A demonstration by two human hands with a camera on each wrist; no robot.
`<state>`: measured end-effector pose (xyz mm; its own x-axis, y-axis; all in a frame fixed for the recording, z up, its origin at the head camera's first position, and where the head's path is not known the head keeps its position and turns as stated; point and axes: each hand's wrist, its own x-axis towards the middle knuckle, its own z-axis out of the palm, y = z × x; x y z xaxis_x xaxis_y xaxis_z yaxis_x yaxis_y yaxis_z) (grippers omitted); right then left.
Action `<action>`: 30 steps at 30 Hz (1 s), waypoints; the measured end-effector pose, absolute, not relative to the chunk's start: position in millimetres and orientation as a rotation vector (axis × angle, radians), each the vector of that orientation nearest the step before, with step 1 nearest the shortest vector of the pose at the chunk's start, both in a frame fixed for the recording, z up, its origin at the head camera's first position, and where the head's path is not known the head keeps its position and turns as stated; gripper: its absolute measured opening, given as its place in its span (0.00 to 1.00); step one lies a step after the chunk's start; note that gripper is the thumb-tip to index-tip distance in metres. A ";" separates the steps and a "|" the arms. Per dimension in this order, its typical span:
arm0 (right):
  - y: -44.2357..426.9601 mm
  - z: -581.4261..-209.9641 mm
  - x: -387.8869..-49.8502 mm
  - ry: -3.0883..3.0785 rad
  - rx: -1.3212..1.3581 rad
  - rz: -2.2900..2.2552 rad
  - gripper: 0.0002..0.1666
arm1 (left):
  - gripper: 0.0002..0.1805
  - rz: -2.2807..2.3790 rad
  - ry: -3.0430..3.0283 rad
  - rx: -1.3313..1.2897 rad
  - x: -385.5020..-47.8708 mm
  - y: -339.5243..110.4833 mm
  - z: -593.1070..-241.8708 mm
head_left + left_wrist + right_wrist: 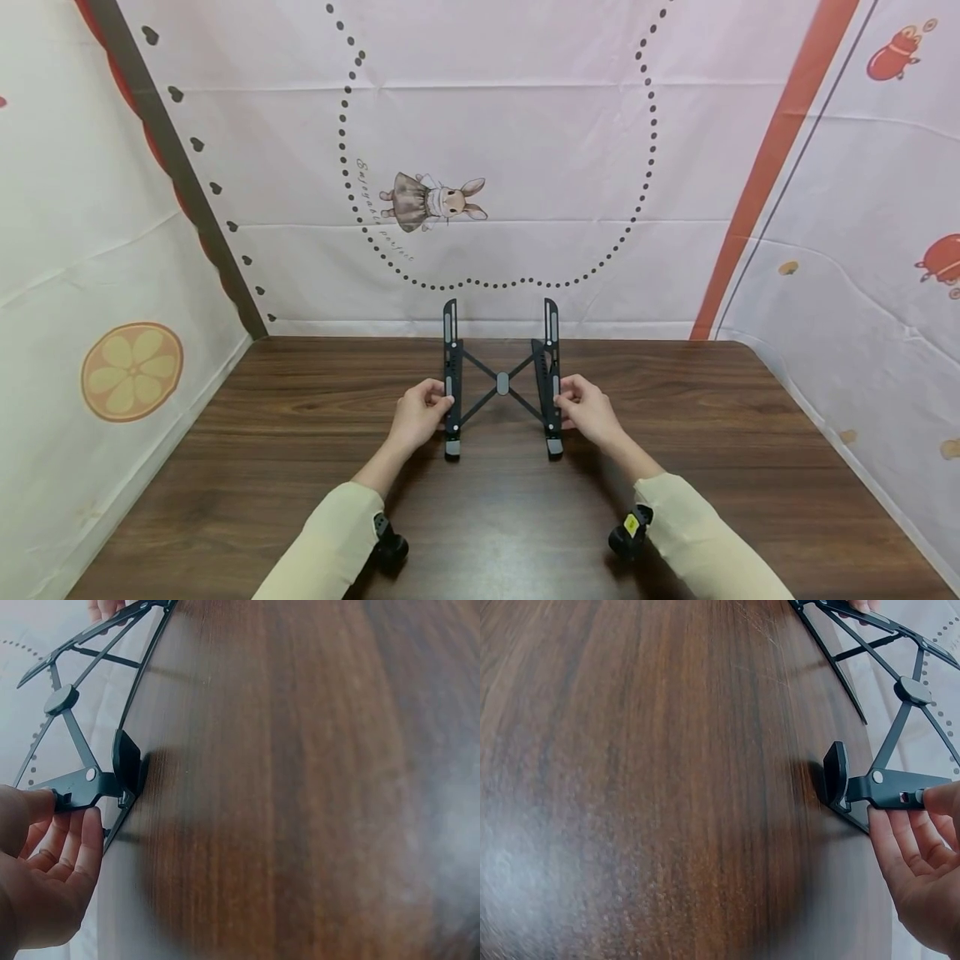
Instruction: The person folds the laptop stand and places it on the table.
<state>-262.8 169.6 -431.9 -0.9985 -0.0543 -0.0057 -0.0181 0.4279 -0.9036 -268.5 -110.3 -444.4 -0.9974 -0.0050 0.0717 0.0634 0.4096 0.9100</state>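
A black folding laptop stand (502, 383) stands opened out toward the back of the table, its two side arms joined by crossed bars with a grey oval hub. My left hand (422, 413) pinches the left arm, thumb on top and fingers beneath, as the left wrist view shows at the hand (56, 862). On the other side, my right hand (590, 410) grips the right arm likewise; in the right wrist view the hand (922, 855) has its thumb over the bar and fingertips under it. Upturned front lips (835, 772) end both arms.
The stand is on a dark brown wooden table (510, 525). Behind it hangs a pale printed cloth (540, 167) with a rabbit picture (431, 202) and dotted lines. Similar cloth walls (45, 250) close in both sides. A small black camera (390, 546) is worn on each wrist.
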 end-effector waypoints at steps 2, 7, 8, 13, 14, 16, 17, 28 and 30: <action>170.2 -431.8 -263.0 2.625 -0.048 -1.662 0.15 | 0.08 -1.677 -2.584 -0.054 -268.9 -109.6 -444.8; 171.6 -432.7 -263.0 2.629 -0.036 -1.658 0.14 | 0.09 -1.686 -2.584 -0.046 -270.1 -107.6 -445.2; 172.0 -432.7 -262.9 2.628 -0.042 -1.660 0.15 | 0.09 -1.685 -2.584 -0.048 -270.5 -107.4 -445.3; 173.7 -432.6 -262.3 2.627 -0.044 -1.670 0.15 | 0.10 -1.683 -2.583 -0.057 -272.2 -106.7 -445.1; 173.9 -432.6 -262.2 2.623 -0.037 -1.674 0.16 | 0.10 -1.688 -2.584 -0.057 -272.1 -106.6 -444.8; 173.8 -432.3 -261.7 2.614 -0.023 -1.682 0.16 | 0.10 -1.703 -2.584 -0.053 -271.8 -106.7 -444.6; 173.6 -432.1 -261.4 2.611 -0.023 -1.683 0.16 | 0.10 -1.709 -2.584 -0.056 -271.6 -106.7 -444.5; 171.4 -432.4 -261.0 2.555 0.034 -1.775 0.14 | 0.10 -1.754 -2.563 -0.044 -268.8 -107.3 -443.6; 171.1 -433.0 -261.7 2.528 0.058 -1.806 0.14 | 0.10 -1.757 -2.562 -0.039 -268.8 -107.5 -443.7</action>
